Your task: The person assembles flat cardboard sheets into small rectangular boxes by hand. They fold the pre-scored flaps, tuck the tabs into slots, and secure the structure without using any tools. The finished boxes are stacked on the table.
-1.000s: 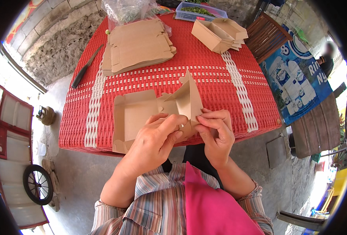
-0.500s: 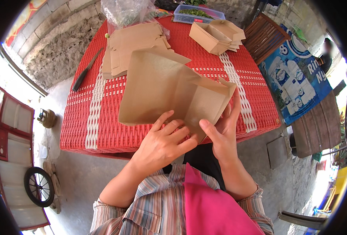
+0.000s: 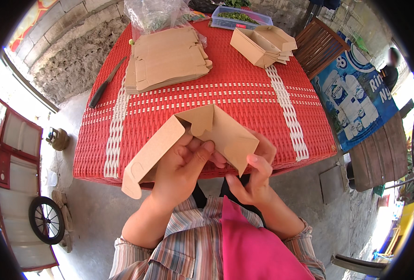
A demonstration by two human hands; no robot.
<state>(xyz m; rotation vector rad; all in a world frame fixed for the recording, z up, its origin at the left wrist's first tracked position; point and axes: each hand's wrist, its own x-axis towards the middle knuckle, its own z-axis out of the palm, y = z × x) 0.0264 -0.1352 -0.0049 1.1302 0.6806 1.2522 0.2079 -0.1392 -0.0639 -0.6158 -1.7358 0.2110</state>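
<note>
Box (image 3: 151, 147): brown card, partly folded, tilted between both hands at the near edge of the table (image 3: 235, 91); from my end I can't tell whether it touches the red weave.
Left hand (image 3: 176, 175): I see it reaching into the box, thumb raised, fingers bent and partly hidden; whether it pinches the card I can't tell.
Right hand (image 3: 256, 172): at the box's right corner, thumb spread away from the forefinger, other fingers partly behind the wall.
Tab (image 3: 131, 184): rounded, hanging from the box's left end.
Stack (image 3: 172, 58): flat card blanks, farther from me than the box.
Boxes (image 3: 246, 45): a made-up group, open-topped, right of the stack.
Knife (image 3: 98, 94): dark handle toward me, blade pointing away, left of the stack.
Bag (image 3: 155, 16): clear plastic, just beyond the stack.
Tub (image 3: 218, 22): see-through, holding greens (image 3: 237, 17), near the boxes.
Chair (image 3: 320, 46): wooden, beyond the table's right side.
</note>
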